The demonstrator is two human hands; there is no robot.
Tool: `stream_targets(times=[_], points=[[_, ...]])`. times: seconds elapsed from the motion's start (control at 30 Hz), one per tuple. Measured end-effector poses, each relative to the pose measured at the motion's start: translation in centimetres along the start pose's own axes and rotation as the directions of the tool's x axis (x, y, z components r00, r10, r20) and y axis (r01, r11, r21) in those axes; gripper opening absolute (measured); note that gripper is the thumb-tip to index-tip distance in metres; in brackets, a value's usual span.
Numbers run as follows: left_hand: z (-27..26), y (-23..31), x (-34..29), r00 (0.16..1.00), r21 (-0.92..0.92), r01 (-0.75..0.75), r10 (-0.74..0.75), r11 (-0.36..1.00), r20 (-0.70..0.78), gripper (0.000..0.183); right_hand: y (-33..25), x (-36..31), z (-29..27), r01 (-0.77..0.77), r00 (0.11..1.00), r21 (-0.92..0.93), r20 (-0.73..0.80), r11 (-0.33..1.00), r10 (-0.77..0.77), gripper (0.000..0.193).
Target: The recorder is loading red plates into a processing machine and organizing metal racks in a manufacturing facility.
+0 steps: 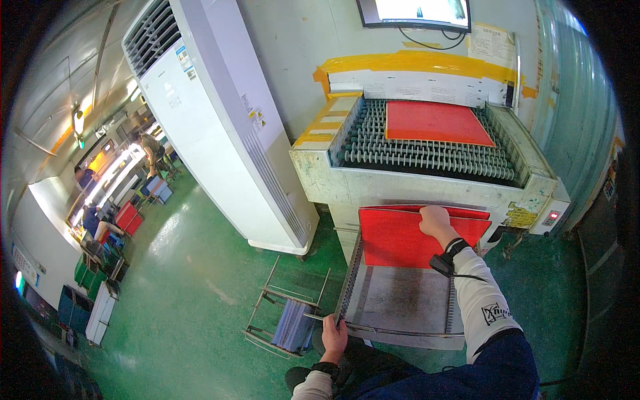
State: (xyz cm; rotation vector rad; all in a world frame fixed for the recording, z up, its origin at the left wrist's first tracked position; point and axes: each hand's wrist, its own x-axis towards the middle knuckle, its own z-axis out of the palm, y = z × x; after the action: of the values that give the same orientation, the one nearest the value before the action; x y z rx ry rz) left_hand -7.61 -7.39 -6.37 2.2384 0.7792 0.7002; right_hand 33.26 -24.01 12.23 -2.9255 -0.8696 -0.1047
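Nearest in, the person's left hand [333, 335] is closing around the near-left corner of the grey metal tray [407, 303], fingers wrapped on its wire rail, gripping nothing else. Just left of it a small wire rack [288, 313] on the green floor [193, 280] is holding bluish sheets. Further out, the right hand [435, 220] is reaching forward with a dark wrist strap and cable trailing from the white sleeve; fingers are curling over the far edge of the red sheet [400, 237], pinching it, thumb hidden under, so how tight the grip is cannot be told. That red sheet is lying on the tray's far half, right at the machine's lower slot. Above, a second red sheet [437, 122] is sitting on the roller conveyor [427, 157] on top of the machine. Risk as I judge it: the fingers are working close to the slot mouth and could get nipped, the thin sheet could bend or slip from a one-edge grip, and the cable could snag on the tray rail. Behind, a tall white air-conditioning cabinet [213, 113], a wall screen [415, 13], and other people working at distant benches far left.
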Motion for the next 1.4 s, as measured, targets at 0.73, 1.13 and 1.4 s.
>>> stream_targets(times=[0.73,1.13,1.4], points=[[-0.04,-0.02,0.01,1.000,-0.022,0.015,-0.015,1.000,0.016,0.036,-0.04,-0.13,-0.08,0.003,1.000,0.010,-0.015,1.000,-0.003,0.020],[0.25,-0.33,-0.05,1.000,0.007,-0.013,0.013,1.000,-0.013,0.036,-0.23,-0.23,-0.36,-0.007,1.000,0.009,0.000,1.000,0.007,0.021],[-0.04,0.07,0.01,0.999,-0.012,0.028,-0.028,1.000,0.016,0.036,-0.13,-0.22,-0.31,-0.008,1.000,0.015,-0.005,1.000,0.008,0.020]])
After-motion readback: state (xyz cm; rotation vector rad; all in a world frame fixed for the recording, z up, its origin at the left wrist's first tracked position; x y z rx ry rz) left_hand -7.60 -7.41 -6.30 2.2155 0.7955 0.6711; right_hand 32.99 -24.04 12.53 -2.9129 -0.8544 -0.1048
